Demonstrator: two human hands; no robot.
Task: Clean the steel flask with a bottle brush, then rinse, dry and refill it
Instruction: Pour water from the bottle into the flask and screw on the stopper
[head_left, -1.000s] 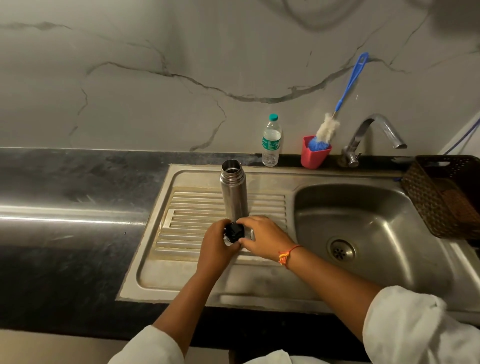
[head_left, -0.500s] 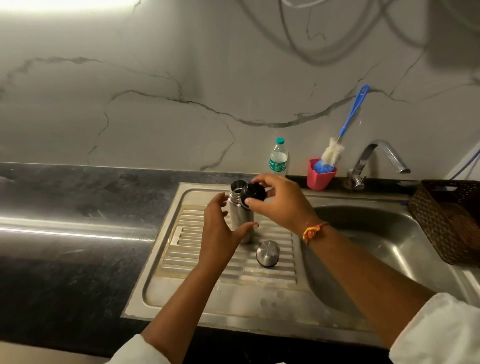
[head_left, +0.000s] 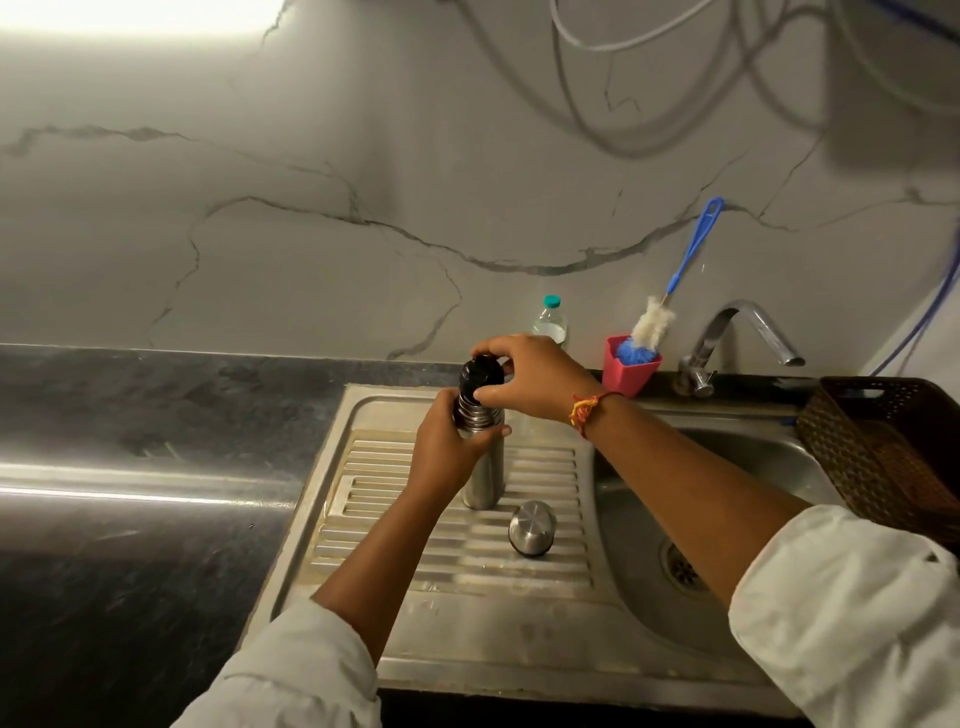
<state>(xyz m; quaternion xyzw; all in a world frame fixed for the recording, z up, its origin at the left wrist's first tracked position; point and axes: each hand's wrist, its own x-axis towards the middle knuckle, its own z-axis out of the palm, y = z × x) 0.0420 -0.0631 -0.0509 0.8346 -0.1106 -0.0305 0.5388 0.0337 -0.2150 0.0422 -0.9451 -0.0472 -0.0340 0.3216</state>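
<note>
Head view: a steel flask (head_left: 483, 480) stands upright on the ribbed drainboard (head_left: 405, 525) of a steel sink, towards its far side. The left hand (head_left: 447, 449) is wrapped round the upper part of the flask body, thumb on the right side of it. The right hand (head_left: 535, 376) reaches in from the right, and its fingertips pinch a black stopper (head_left: 480, 371) sitting at the flask mouth. Whether the stopper is fully seated I cannot tell. An orange thread band (head_left: 584, 410) circles the right wrist, and both arms wear white sleeves.

Just near and to the right of the flask, the flask's steel cap (head_left: 531, 527) lies on the drainboard, apart from both hands. The sink basin (head_left: 639, 571) with its drain is to the right.

At the far edge, against the marble wall, a small plastic water bottle (head_left: 550, 322) with a teal cap stands partly hidden behind the right hand. To its right, a red cup (head_left: 628, 371) holds a bottle brush (head_left: 691, 254), bristles down and its blue handle leaning on the wall. Further right is the tap (head_left: 737, 327), and at the right edge a brown woven basket (head_left: 883, 452). The dark tabletop (head_left: 156, 415) stretches to the left of the sink.
</note>
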